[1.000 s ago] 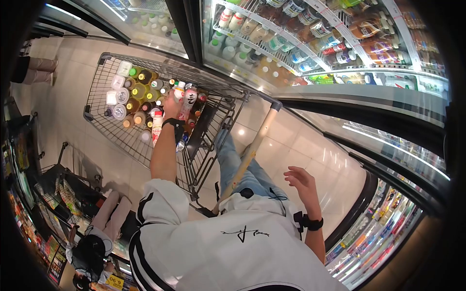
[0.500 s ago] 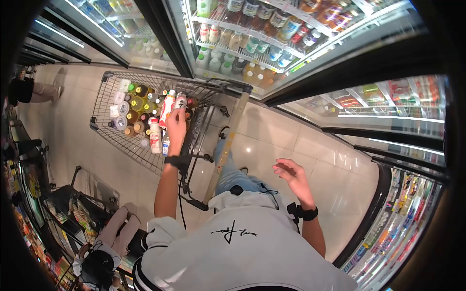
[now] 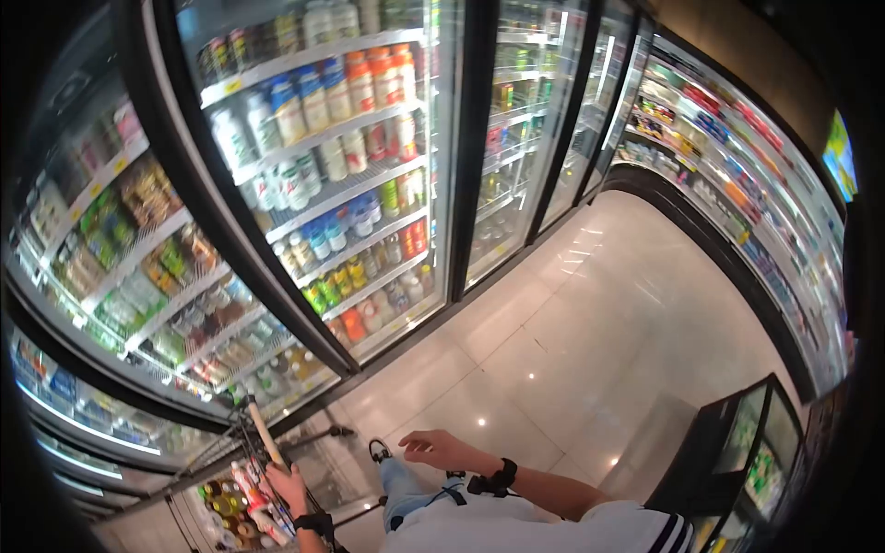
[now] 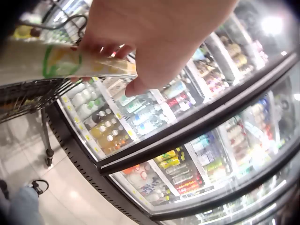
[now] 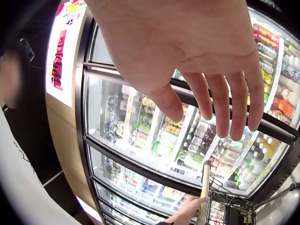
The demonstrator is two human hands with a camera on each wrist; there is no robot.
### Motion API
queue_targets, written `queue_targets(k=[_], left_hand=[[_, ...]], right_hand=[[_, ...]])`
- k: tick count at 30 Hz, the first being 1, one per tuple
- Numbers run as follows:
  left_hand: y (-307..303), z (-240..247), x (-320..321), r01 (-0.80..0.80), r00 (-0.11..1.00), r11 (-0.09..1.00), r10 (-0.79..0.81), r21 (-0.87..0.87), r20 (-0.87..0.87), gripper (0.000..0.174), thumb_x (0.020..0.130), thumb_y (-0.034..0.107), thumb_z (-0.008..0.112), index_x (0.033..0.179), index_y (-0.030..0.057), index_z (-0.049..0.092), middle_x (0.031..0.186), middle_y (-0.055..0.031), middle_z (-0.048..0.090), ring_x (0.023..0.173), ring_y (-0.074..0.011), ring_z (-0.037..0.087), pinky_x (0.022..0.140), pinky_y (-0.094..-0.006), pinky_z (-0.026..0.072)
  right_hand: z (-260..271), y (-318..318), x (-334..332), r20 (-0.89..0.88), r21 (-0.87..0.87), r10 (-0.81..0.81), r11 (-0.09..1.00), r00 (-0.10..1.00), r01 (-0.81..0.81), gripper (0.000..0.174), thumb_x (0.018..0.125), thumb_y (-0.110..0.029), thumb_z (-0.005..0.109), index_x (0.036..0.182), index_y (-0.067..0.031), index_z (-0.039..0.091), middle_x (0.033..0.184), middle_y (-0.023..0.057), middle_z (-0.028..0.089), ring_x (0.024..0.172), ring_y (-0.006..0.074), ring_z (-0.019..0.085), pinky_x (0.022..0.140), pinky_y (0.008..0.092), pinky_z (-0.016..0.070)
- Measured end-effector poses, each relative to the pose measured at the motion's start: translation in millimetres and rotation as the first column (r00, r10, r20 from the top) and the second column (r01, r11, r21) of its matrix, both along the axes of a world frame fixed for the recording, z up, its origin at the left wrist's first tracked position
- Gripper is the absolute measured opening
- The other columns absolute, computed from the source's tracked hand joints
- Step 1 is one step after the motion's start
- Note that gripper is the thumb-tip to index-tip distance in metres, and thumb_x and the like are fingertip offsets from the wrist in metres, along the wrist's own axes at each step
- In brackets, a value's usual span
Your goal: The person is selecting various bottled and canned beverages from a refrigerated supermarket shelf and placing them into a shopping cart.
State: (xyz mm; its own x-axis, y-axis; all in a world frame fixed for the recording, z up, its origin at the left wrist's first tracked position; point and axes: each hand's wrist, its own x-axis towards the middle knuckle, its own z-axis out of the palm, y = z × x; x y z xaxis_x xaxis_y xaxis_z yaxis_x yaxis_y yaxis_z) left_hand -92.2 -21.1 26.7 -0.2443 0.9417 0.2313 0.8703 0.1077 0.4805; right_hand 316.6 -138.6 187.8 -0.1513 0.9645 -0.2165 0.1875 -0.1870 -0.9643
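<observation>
My left hand (image 3: 289, 487) is at the pale push bar (image 3: 263, 433) of a wire shopping cart (image 3: 175, 502). In the left wrist view its fingers wrap round the bar (image 4: 26, 63), and the thumb lies on the near side. The right wrist view also shows the left hand (image 5: 190, 209) gripping this bar. Packed bottles (image 3: 226, 507) fill part of the cart at the lower left. My right hand (image 3: 444, 452) hangs in the air in front of my body, holding nothing. Its fingers (image 5: 222, 108) are spread and loosely bent in the right wrist view.
Tall glass-door coolers (image 3: 323, 184) with shelves of drinks run along the left and ahead. A curved open chiller (image 3: 728, 184) stands at the right. A low black display case (image 3: 737, 442) is at the lower right. Pale tiled floor (image 3: 516, 387) stretches between them.
My left hand has left the bottles in the cart and now grips the push bar. The head view has swung right, placing the cart at the lower left. The right hand stays free.
</observation>
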Motion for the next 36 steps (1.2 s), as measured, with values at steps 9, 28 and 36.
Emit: queue_targets(k=[9,28,36], left_hand=[[46,-46,-43,0.067,0.734,0.825,0.341,-0.562,0.587,0.016,0.074,0.008,0.067,0.069,0.0034,0.053,0.052,-0.0043,0.048,0.036,-0.0201,0.048,0.033,-0.0358,0.0384],[19,-5,-35,0.258,0.455,0.755,0.455,-0.602,0.766,0.026,0.079,0.017,0.063,0.061,0.0108,0.046,0.048,-0.0029,0.042,0.036,-0.0173,0.04,0.045,-0.0363,0.0453],[31,-10,-44,0.493,0.219,0.605,0.609,-0.625,0.763,0.024,0.082,0.022,0.064,0.069,0.01,0.049,0.053,-0.0036,0.046,0.043,-0.019,0.044,0.051,-0.0371,0.0487]], right_hand=[[-18,-56,76,-0.06,0.076,-0.271,0.959,0.961,0.275,0.031,0.094,-0.018,0.065,0.121,-0.0018,0.065,0.101,0.0107,0.072,0.093,0.0155,0.067,0.086,0.0295,0.0526],[3,94,47,-0.045,0.036,-0.048,0.998,0.998,0.05,0.022,0.093,-0.016,0.067,0.104,0.0029,0.069,0.088,0.0048,0.071,0.079,0.0097,0.064,0.076,0.0249,0.0515],[-5,122,51,0.042,-0.106,-0.134,0.985,0.99,0.137,0.033,0.091,-0.022,0.065,0.07,0.0038,0.063,0.058,0.0059,0.059,0.055,0.0103,0.056,0.052,0.0295,0.0441]])
